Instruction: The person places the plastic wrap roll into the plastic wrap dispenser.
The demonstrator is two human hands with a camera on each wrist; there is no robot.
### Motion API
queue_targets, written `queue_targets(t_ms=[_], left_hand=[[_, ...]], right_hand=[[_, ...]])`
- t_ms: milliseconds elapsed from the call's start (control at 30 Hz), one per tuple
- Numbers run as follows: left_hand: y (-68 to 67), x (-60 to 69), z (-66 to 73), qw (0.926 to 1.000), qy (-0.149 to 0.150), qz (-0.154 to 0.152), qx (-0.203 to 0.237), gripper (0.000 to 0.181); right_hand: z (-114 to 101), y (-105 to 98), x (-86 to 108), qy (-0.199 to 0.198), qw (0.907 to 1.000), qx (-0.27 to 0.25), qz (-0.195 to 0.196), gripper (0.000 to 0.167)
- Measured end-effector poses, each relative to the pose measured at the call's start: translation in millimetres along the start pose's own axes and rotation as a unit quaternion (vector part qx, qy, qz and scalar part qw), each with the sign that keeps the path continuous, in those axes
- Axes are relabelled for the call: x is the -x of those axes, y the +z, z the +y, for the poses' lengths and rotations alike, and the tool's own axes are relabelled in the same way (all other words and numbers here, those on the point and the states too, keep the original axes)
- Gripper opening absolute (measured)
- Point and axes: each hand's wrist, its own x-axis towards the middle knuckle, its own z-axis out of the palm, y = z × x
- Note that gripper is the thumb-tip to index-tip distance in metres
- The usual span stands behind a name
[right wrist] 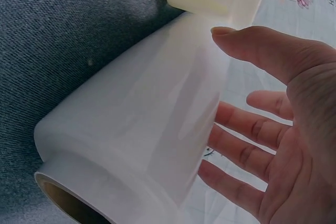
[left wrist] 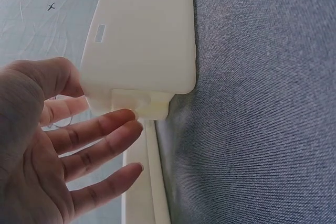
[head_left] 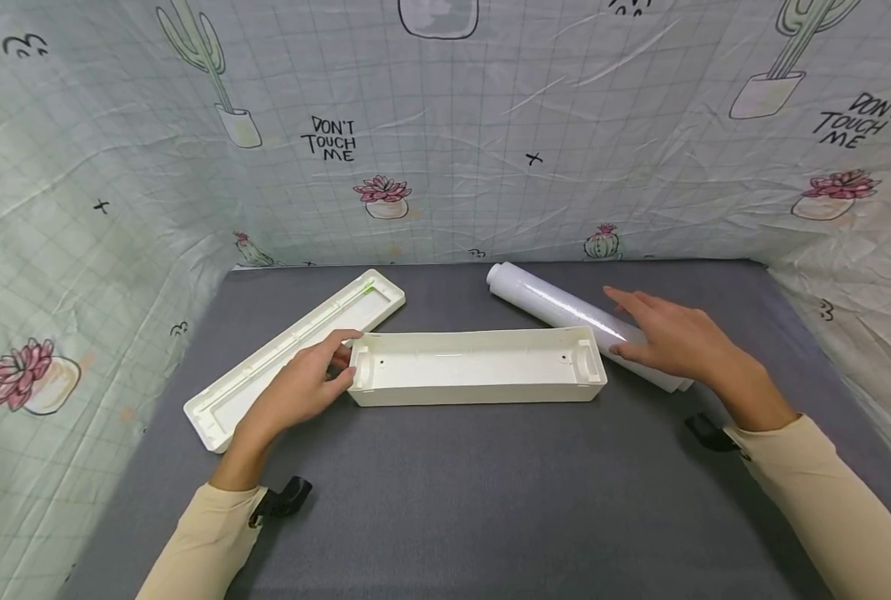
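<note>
A long white plastic box (head_left: 483, 393), with its hollow inside facing up, lies in the middle of the table. At its left end is my left hand (head_left: 306, 379), thumb and index finger holding the upper edge at the corner; in the left wrist view the other fingers (left wrist: 113, 142) extend beside the end. A roll of cling film (head_left: 565, 307) lies slanted behind and right of the box. Over the roll hovers my right hand (head_left: 673, 337), fingers spread and thumb apart; the right wrist view shows the roll (right wrist: 131, 108) beside the fingers, not gripped.
A matching white lid (head_left: 287, 354) lies slanted at the left, its inner side up, with a small green strip near its far end. The grey cloth-covered table (head_left: 475, 500) ends at a patterned curtain (head_left: 475, 200) behind and at the sides.
</note>
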Motion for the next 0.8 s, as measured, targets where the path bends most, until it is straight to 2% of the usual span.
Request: queue_targets(t_ms=[267,400,800], left_hand=[[1.6,0.9,-3.0,0.9991,0.005,-0.017,0.038,0.048],[2.4,-0.4,-5.6,0.9983,0.009,-0.023,0.053,0.046],[4.0,-4.0,-11.1,0.9979,0.005,-0.027,0.058,0.04]], right_hand=[[2,7,-2.7,0.001,0.9998,0.01,-0.014,0.081],[2,8,-4.0,-0.002,0.9999,0.014,-0.009,0.08],[6,12,-6.9,0.002,0.9999,0.006,-0.01,0.077]])
